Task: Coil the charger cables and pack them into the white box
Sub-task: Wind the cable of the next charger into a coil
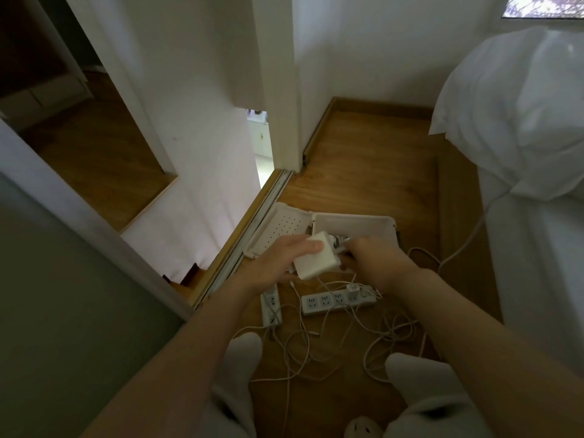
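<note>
One charger brick (316, 259) in left grip (278, 263), right grip (369, 257) alongside, at white box (354, 221).

A white door post (282, 90) stood at the far edge of the wooden floor (363, 172). To the right of the post, a wooden skirting board (379, 104) ran along the wall toward white bedding (521, 105) — bulky and creased. From the post's foot a door track (252, 222) slanted nearer and leftward. Well nearer than the post lay a white power strip (335, 301) — a second power strip (271, 306) lay left of it
</note>
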Action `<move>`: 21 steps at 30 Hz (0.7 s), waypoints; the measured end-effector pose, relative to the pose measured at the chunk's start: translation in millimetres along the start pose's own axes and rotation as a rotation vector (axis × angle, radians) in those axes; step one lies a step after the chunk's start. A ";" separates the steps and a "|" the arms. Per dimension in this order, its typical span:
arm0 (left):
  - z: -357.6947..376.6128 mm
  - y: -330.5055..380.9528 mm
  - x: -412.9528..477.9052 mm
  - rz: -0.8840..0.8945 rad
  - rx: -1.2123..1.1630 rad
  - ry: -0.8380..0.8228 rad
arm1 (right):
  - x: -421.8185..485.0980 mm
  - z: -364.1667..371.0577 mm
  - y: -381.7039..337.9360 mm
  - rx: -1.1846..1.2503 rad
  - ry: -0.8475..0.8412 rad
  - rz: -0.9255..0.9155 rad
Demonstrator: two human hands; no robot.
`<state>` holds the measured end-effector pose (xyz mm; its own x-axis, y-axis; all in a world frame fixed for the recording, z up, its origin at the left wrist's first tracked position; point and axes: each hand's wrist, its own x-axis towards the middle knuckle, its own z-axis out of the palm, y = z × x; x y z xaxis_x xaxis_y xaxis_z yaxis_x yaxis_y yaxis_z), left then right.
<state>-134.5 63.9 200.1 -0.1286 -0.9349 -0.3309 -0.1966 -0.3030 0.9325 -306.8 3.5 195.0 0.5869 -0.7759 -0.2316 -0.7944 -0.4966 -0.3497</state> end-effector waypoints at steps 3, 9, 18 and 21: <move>-2.1 -7.5 0.4 0.062 0.278 0.021 | -6.7 -10.4 0.2 0.034 0.146 0.043; -3.8 -17.9 5.7 0.137 0.442 0.138 | -13.2 -11.6 -15.6 0.066 0.287 0.079; -0.1 -24.2 14.2 0.124 0.525 0.348 | -14.1 -1.8 -22.4 0.222 0.295 0.127; -2.3 -25.8 19.1 0.020 0.533 0.462 | -16.9 5.5 -31.2 0.249 0.223 0.068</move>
<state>-129.6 53.4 170.0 0.2654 -0.9579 -0.1095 -0.6628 -0.2637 0.7009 -291.1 34.3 204.9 0.4638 -0.8834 -0.0674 -0.7518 -0.3522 -0.5575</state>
